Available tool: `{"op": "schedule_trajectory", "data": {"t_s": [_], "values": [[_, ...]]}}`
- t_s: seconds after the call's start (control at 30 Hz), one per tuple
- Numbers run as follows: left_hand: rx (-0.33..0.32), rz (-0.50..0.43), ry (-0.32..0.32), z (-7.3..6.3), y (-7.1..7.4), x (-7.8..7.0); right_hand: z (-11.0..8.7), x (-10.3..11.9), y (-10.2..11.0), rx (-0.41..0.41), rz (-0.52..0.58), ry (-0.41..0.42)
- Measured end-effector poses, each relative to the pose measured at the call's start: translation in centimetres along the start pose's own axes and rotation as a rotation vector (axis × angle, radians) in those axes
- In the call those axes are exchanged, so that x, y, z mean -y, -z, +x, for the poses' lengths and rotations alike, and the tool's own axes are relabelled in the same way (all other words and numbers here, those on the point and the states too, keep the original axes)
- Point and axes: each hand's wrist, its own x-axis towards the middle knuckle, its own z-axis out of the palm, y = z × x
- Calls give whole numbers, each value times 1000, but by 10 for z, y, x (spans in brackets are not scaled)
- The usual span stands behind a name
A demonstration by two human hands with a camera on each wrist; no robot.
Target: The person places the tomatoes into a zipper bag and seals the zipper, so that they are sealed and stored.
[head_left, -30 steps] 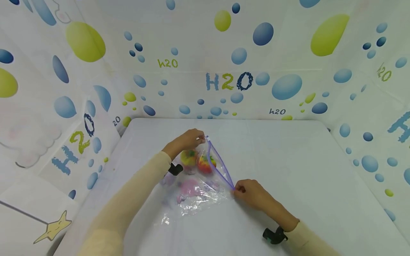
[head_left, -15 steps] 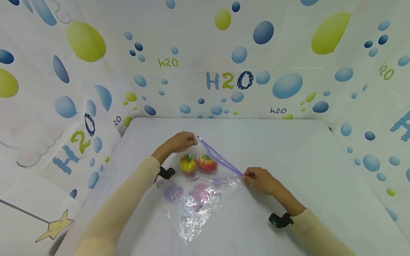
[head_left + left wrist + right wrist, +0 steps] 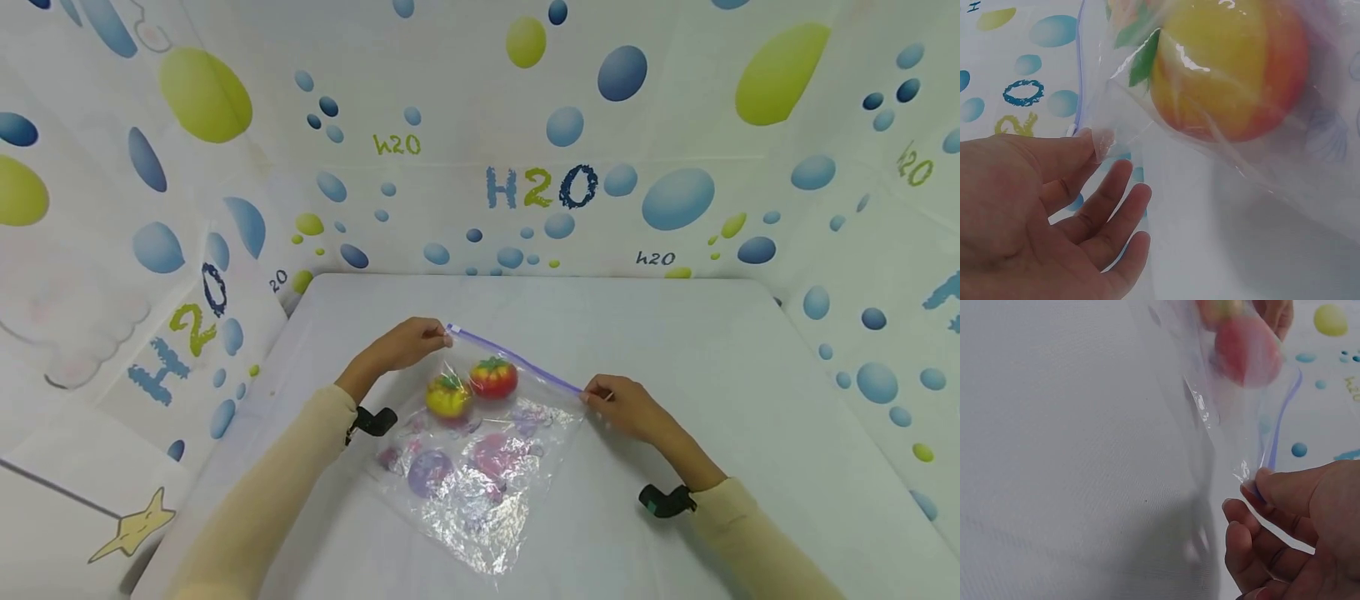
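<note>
A clear zip bag (image 3: 480, 500) with a purple zip strip hangs between both hands, its printed front toward me. My left hand (image 3: 411, 342) pinches the strip's upper left corner, by the white slider; in the left wrist view the thumb and forefinger grip it while the other fingers stay loose. My right hand (image 3: 621, 405) pinches the strip's right end. Inside the bag, near the top, sit a yellow tomato-like fruit (image 3: 448, 397) and a red one (image 3: 494, 379) with green leaves. The strip's two edges lie together in the head view.
A white table (image 3: 675, 333) spreads beneath the bag and hands. Behind and beside it stand white sheets (image 3: 450, 83) printed with blue and green drops. Each wrist carries a small black camera (image 3: 666, 502).
The bag's mouth, a wide gap a second ago, has drawn into one straight line. The left hand has moved left and slightly down, the right hand right and up. The bag is spread wider.
</note>
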Motion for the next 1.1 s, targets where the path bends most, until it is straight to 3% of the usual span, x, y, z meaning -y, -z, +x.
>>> {"op": "schedule_trajectory", "data": {"t_s": [0.27, 0.5, 0.67, 0.83, 1.1], "values": [[-73, -116, -63, -13, -3, 8, 4, -2, 6, -67, -6, 59], [-139, -209, -74, -20, -7, 15, 5, -2, 2, -178, -17, 142], [-172, -299, -100, -24, -12, 17, 5, -1, -2, -246, 8, 131], [-196, -359, -120, -26, -18, 18, 6, 0, -4, -243, 93, 90], [-223, -358, -142, -29, -22, 18, 6, 2, -5, -214, 142, 96]]}}
